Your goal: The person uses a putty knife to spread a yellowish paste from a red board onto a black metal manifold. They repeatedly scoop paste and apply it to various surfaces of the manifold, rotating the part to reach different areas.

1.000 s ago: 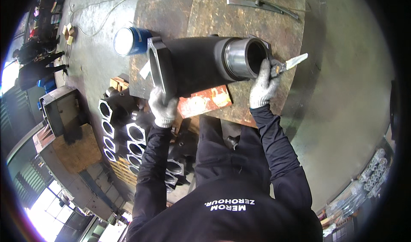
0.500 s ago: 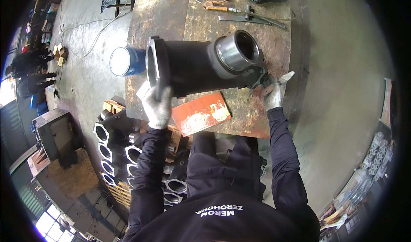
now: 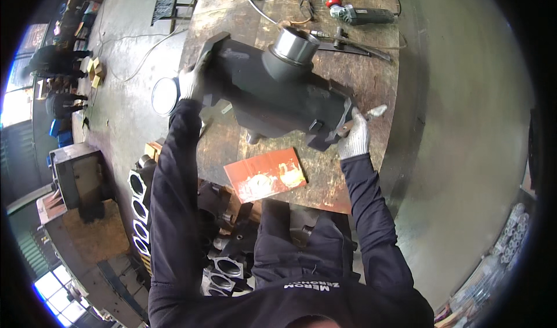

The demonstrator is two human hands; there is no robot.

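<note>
With the black pipe casting point(image 3: 261, 90) as the dial's centre, the gloved left grip point(image 3: 192, 83) touches its flanged end at nine o'clock; the right grip point(image 3: 357, 138), at four, holds a pale-smeared spatula point(image 3: 377, 111); a red board point(image 3: 266, 174) lies at six, and a red-tipped grinder point(image 3: 362, 15) at one-thirty on the worn surface point(image 3: 326, 180)

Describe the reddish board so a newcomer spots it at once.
Start with the brown, stained worktable, then find the large black casting stretched across it. Between that casting and the table edge lowest in the picture lies the board. Unlike the dark metal casting, it is a flat, reddish-orange rectangle with white and yellow smears on it.
</note>
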